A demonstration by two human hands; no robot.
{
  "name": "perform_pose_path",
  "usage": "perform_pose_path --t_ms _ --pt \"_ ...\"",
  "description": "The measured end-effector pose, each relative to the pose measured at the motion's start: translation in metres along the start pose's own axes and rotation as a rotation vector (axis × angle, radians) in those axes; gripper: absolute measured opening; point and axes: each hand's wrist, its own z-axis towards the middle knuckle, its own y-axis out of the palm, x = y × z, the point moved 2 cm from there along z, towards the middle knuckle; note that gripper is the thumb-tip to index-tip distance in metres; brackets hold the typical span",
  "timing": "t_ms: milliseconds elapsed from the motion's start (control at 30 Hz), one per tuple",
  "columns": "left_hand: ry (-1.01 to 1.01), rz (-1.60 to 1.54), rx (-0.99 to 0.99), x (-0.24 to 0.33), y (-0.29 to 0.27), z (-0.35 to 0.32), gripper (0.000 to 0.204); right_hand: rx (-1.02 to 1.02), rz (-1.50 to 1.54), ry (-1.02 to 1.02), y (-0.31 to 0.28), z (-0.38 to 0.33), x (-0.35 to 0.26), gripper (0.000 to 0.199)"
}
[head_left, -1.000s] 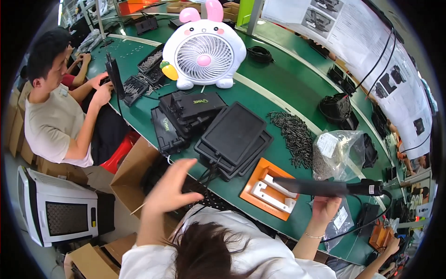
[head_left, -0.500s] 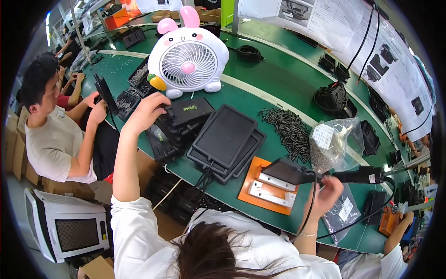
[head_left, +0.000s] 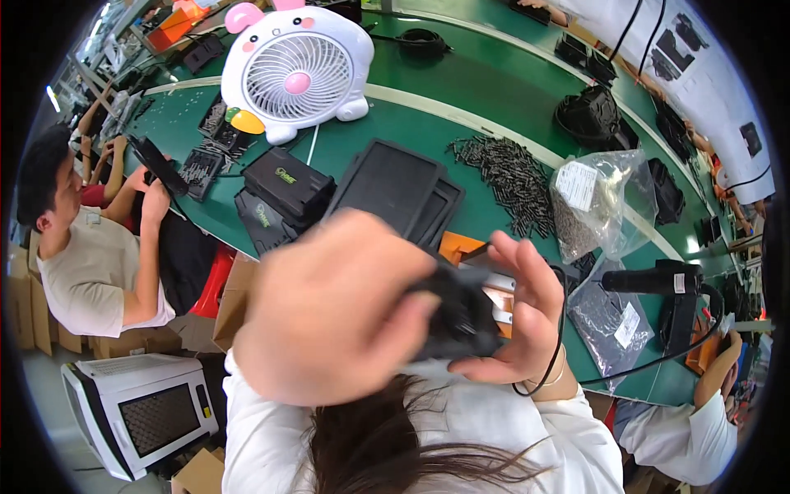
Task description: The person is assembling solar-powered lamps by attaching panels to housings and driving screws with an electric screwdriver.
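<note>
Blurred by motion, my left hand (head_left: 337, 309) is closed on a black plastic part (head_left: 465, 313) in front of my chest. The part is smeared, and its exact kind does not show. My right hand (head_left: 531, 309) is beside it with fingers apart, the thumb low by the part's lower edge; any contact is unclear. Behind the hands an orange fixture (head_left: 457, 245) with white blocks is partly hidden. A thin black cable (head_left: 563, 288) runs by my right wrist. Flat black panels (head_left: 383, 185) lie stacked beyond my left hand.
Black cases (head_left: 288, 181) sit left of the panels, below a white rabbit-shaped fan (head_left: 300, 78). A pile of small dark parts (head_left: 506, 185), clear plastic bags (head_left: 605, 198) and a black power screwdriver (head_left: 654, 281) lie to the right. A co-worker (head_left: 99, 239) sits at left.
My left hand has moved from the black cases to in front of my chest, now on the black part. The black part has left the fixture and come nearer; my right hand has shifted up and left.
</note>
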Motion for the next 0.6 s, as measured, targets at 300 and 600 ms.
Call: perform_pose_path --t_ms 300,600 --pt "-0.096 -0.397 -0.032 -0.033 0.086 0.017 0.022 0.169 -0.554 0.25 -0.048 -0.044 -0.025 0.054" --pt "-0.146 -0.507 -0.213 -0.051 0.134 0.015 0.022 0.067 -0.463 0.237 -0.039 -0.047 -0.032 0.056"
